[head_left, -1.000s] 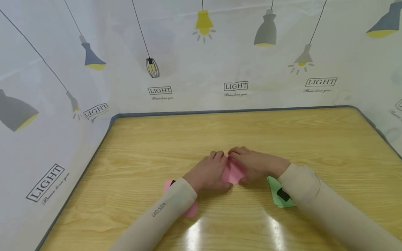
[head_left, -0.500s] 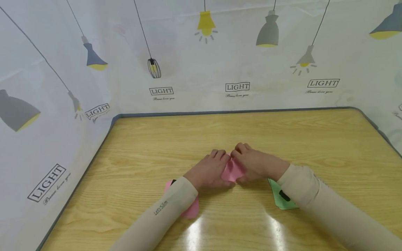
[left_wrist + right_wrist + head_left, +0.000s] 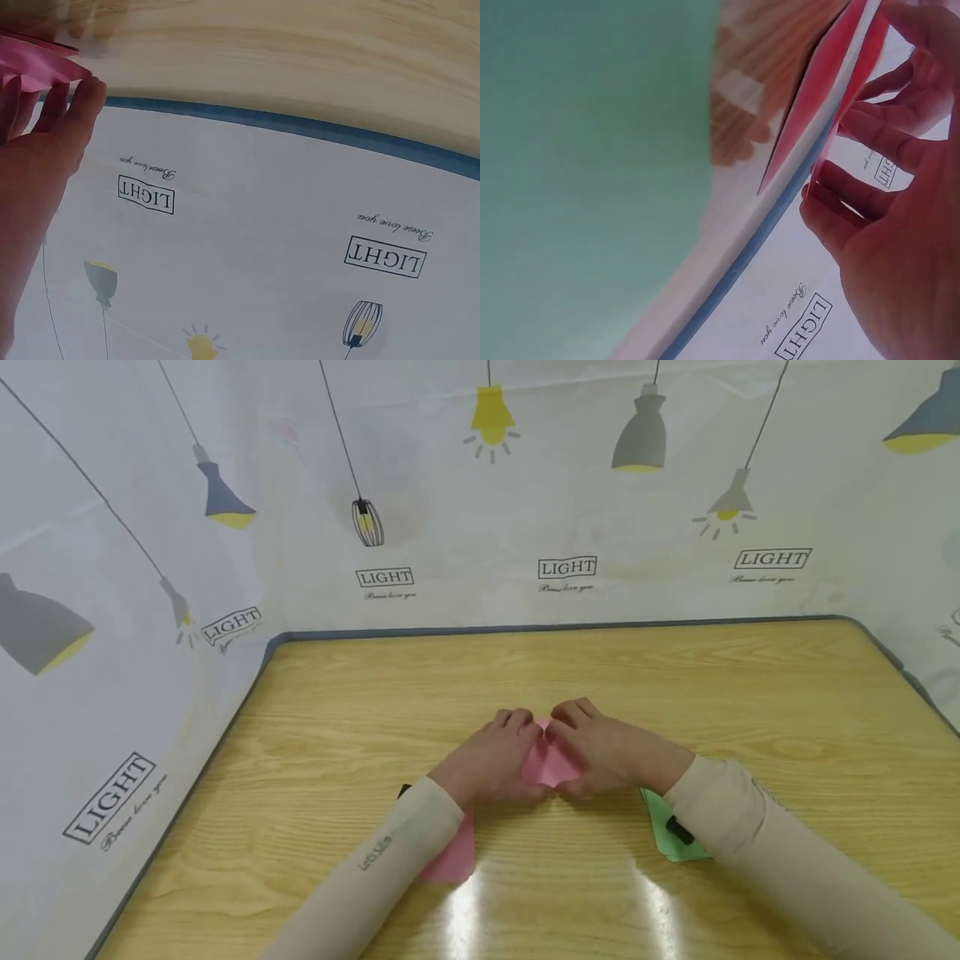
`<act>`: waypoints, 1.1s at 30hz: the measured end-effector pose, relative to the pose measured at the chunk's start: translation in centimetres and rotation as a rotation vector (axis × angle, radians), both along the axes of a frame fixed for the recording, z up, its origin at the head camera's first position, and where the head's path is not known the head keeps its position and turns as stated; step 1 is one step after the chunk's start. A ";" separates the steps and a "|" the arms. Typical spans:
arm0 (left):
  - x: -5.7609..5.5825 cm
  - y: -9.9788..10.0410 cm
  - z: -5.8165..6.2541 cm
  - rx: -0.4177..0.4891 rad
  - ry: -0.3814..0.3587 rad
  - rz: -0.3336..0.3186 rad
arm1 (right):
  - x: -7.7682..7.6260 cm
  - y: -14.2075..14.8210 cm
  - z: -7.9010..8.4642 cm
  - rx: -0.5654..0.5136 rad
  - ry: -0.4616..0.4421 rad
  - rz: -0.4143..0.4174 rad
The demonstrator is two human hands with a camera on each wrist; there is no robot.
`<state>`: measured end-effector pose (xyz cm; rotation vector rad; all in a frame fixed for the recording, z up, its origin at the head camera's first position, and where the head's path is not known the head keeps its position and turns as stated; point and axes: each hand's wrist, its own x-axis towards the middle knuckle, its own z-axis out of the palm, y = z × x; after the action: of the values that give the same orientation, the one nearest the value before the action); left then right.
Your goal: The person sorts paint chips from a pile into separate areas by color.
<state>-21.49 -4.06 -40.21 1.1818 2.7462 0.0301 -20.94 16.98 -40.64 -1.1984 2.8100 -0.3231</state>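
A pink piece that looks like paper (image 3: 553, 766) is between both hands near the middle of the table, with a bent-up or creased surface. The left hand (image 3: 491, 764) pinches its left side, fingers at the far edge and thumb at the near edge. On the right side, the right hand (image 3: 611, 753) grips it the same way, and the two thumbs come close together in front. In the right wrist view the pink paper (image 3: 821, 82) shows as layers standing apart, with right fingertips along one layer. The left wrist view shows only a corner of the pink paper (image 3: 41, 64).
Under the left sleeve lies another pink piece (image 3: 453, 853), partly covered, with a black bit at its top. A green piece (image 3: 663, 827) with a black strip (image 3: 679, 830) lies by the right sleeve. A printed white curtain (image 3: 465, 510) borders the wooden table (image 3: 360, 693).
The left hand has shifted slightly left and away, uncovering more of the pink piece beneath its sleeve. Both thumbs have drawn nearer each other, and the right fingers have risen a little.
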 end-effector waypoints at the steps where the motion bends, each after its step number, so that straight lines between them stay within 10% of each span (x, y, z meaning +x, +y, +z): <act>1: 0.0 -0.2 0.1 0.007 -0.001 0.000 | 0.1 -0.1 0.1 -0.013 -0.011 -0.006; 18: 3.2 -6.4 3.0 0.123 -0.046 -0.014 | 3.2 -6.0 2.1 -0.041 -0.018 0.043; 33: 6.5 -11.1 2.2 0.121 -0.133 0.109 | 5.6 -12.7 1.5 0.082 0.019 0.057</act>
<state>-15.02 -15.17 -37.97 1.0162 2.7207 0.2808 -15.30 4.27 -39.17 -1.2675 2.7688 -0.1917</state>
